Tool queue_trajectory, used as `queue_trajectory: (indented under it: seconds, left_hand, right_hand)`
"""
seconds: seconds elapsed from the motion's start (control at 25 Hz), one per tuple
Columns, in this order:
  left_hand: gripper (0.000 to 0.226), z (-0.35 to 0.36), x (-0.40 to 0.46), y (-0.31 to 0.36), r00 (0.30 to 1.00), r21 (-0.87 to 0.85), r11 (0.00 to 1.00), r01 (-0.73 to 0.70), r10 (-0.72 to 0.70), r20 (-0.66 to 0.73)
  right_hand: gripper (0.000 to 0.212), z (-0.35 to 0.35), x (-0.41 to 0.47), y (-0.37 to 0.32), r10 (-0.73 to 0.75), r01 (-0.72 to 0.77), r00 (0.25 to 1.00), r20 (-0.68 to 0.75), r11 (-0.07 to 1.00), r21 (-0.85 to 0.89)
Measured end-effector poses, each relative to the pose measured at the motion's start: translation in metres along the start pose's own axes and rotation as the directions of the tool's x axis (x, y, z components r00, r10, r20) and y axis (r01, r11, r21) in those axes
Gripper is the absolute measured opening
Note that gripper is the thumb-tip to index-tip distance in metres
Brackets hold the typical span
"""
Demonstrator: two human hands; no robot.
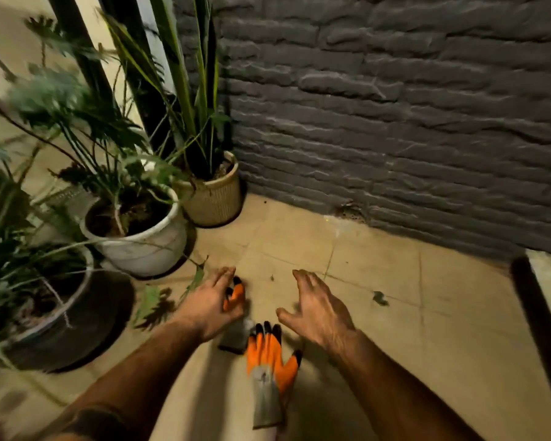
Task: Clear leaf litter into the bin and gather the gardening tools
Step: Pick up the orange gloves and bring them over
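Two orange gardening gloves with black fingertips and grey cuffs lie on the tan floor tiles. One glove lies flat between my forearms, fingers pointing away from me. The other glove is partly hidden under my left hand, which is spread over it with fairly straight fingers; contact is hidden. My right hand hovers with fingers spread, holding nothing, just right of the gloves. A small dark leaf scrap and a tiny bit of litter lie on the tiles.
Potted plants crowd the left: a white pot, a beige ribbed pot in the corner, a dark pot. Green leaves droop near my left wrist. A grey brick wall stands behind. A dark post stands at right.
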State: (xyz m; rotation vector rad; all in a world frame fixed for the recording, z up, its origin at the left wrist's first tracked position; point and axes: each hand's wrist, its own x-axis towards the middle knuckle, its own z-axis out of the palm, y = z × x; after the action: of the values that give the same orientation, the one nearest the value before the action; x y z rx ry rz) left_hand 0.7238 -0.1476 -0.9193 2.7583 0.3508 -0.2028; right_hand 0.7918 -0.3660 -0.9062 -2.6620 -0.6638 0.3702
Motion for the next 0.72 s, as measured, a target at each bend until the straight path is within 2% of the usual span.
queue_trajectory:
  seconds: [0.12,0.2,0.36,0.56,0.64,0.72]
  left_hand:
    - [0.083,0.047,0.019,-0.033,0.999,0.016,1.0,0.018,-0.017,-0.048]
    - [0.08,0.074,0.034,-0.052,0.998,-0.024,0.998,0.051,-0.053,-0.046]
    - [0.068,0.108,0.051,-0.068,0.982,-0.098,0.978,0.186,-0.181,0.058]
    - [0.049,0.151,0.056,-0.059,0.947,-0.213,0.931,0.296,-0.257,0.192]
    - [0.05,0.17,0.052,-0.059,0.939,-0.194,0.928,0.319,-0.282,0.197]
    - [0.059,0.182,0.051,-0.064,0.947,-0.17,0.935,0.31,-0.289,0.138]
  right_hand:
    - [0.09,0.063,0.014,0.016,-0.017,0.017,1.0,-0.02,1.0,0.023]
    - [0.089,0.096,0.016,0.024,0.022,-0.021,0.999,-0.023,0.997,0.071]
    - [0.083,0.136,-0.001,0.03,0.075,-0.079,0.996,0.055,0.993,0.087]
    - [0.08,0.181,-0.01,0.043,0.155,-0.168,0.983,0.093,0.975,0.147]
    - [0.084,0.198,-0.015,0.042,0.245,-0.256,0.964,0.102,0.96,0.112]
    - [0.09,0.21,-0.018,0.039,0.403,-0.423,0.904,0.144,0.894,0.148]
